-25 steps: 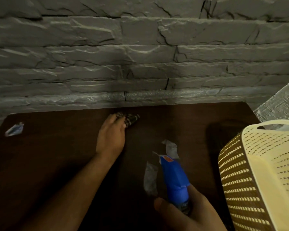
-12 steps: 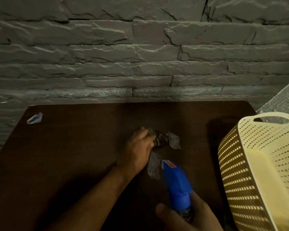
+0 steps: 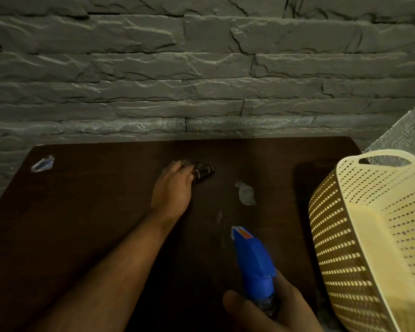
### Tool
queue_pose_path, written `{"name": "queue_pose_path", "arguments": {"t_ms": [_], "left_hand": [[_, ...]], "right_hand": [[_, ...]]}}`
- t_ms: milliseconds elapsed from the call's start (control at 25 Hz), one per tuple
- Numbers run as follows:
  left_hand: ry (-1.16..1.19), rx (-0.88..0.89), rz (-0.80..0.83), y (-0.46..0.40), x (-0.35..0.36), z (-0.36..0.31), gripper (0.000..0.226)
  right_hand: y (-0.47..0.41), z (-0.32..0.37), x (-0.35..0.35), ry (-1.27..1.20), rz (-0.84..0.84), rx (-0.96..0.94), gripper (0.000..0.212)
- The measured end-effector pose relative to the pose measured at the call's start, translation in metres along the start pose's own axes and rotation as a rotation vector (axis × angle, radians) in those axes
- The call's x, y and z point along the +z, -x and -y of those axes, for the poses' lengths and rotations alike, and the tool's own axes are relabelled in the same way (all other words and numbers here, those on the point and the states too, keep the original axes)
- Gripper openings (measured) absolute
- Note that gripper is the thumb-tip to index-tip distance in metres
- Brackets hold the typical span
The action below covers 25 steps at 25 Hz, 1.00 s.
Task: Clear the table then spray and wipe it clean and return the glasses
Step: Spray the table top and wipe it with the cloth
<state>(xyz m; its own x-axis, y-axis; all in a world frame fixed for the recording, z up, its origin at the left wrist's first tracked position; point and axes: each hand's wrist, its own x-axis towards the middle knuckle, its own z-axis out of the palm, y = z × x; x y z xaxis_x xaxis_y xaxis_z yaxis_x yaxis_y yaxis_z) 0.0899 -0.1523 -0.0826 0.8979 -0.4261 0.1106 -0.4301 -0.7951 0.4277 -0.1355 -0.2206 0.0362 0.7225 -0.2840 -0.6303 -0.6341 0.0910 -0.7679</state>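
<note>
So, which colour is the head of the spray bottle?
Blue, with a small red label near the nozzle; the spray bottle shows in the head view, gripped by the right hand.

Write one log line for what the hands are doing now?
step: wiping | left hand: presses cloth on table | right hand: holds spray bottle | beside: basket

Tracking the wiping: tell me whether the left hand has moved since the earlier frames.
Yes. The left hand and its cloth slid left and toward the wall, away from the shiny patch.

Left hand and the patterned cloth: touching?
Touching. The head view shows the left hand on the table with its fingers lying over the near end of the patterned cloth.
</note>
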Motion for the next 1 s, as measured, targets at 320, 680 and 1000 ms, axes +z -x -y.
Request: {"name": "queue_pose_path", "arguments": {"t_ms": [320,680,1000], "left_hand": [[0.116,0.808,0.565,0.122,-0.001,0.032,0.035],[0.089,-0.067,0.074,-0.030,0.021,0.007,0.035],[0.102,0.677,0.471,0.106,-0.014,0.038,0.040]], "right_hand": [[-0.001,0.006,-0.003,0.038,-0.040,-0.041,0.047],[-0.003,-0.001,0.005,0.044,-0.066,-0.018,0.035],[0.022,-0.007,0.004,0.026,-0.101,-0.028,0.042]]}}
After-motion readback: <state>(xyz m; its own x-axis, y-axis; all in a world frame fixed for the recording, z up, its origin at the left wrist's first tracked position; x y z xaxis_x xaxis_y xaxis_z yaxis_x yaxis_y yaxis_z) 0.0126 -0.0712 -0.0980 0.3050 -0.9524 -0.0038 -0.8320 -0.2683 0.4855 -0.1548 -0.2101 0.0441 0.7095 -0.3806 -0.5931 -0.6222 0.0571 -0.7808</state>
